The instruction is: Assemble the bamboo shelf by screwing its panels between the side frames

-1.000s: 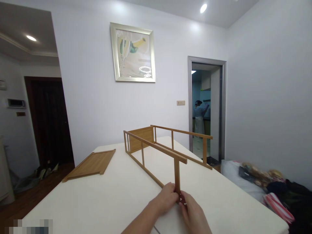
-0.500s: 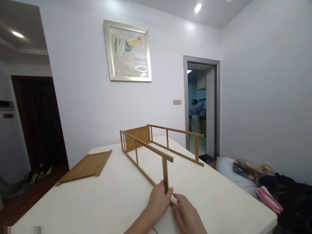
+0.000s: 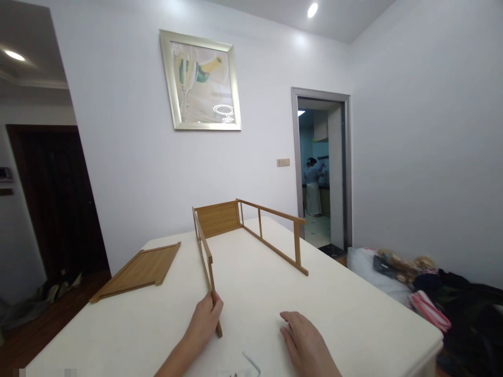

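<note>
A wooden rack frame [image 3: 208,252] lies on its side on the white table [image 3: 153,324], two ladder-like side pieces joined at the far end by a slatless wooden panel [image 3: 218,220]. My left hand [image 3: 204,314] is closed around the near end of the left side piece. Above the tabletop, to the right, my right hand [image 3: 304,340] hovers with thumb and fingers apart, and nothing shows in it. Between the hands, at the bottom edge, lies a bent metal hex key [image 3: 251,362]. Some small pieces beside it are cut off by the frame edge.
A separate wooden panel [image 3: 139,272] lies flat at the table's left edge. Clothes and bags [image 3: 416,283] are piled beyond the right edge. Through the doorway [image 3: 320,173] a person [image 3: 313,186] stands in another room.
My left hand has moved left with the near end of the left side piece, swinging it away from my right hand. The hex key has come more into view.
</note>
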Available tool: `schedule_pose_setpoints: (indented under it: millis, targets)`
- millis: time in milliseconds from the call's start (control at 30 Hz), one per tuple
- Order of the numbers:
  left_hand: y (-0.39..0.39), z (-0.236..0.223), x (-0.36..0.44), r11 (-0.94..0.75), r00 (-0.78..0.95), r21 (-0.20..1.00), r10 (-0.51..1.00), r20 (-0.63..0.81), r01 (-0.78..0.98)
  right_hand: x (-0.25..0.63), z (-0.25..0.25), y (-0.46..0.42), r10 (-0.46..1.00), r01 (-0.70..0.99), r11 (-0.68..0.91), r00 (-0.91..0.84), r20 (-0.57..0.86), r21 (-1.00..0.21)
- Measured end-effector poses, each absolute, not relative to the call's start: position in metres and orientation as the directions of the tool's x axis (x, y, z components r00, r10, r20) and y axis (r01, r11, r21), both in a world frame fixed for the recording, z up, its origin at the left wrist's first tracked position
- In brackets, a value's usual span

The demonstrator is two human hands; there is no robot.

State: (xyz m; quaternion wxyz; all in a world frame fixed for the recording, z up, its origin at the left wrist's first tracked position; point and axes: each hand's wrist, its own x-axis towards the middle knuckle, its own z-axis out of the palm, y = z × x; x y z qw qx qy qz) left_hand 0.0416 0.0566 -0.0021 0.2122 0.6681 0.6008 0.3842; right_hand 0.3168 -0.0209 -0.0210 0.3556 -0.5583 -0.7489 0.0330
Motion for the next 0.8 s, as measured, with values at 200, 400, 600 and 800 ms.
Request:
schedule_pose_setpoints:
  millis: [200,400,600,800]
  targets:
    - [0.069,-0.022,0.003,-0.078,-0.245,0.663,0.892,0.38,0.744,0.307,-0.006,-0.026,0.908,0.86,0.328,-0.173,0.381,-0.391]
    - [0.06,-0.018,0.0,0.037,-0.214,0.459,0.916,0.341,0.887,0.313,0.015,-0.006,0.951,0.938,0.237,-0.172,0.255,-0.252]
    - [0.049,-0.003,0.005,0.154,-0.245,0.398,0.951,0.19,0.904,0.353,0.039,0.063,0.964,0.988,0.004,0.036,0.264,-0.153]
    - [0.042,0.007,0.007,0.205,-0.236,0.282,0.968,0.081,0.937,0.368,0.02,0.099,0.961,0.989,-0.034,0.072,0.268,-0.143]
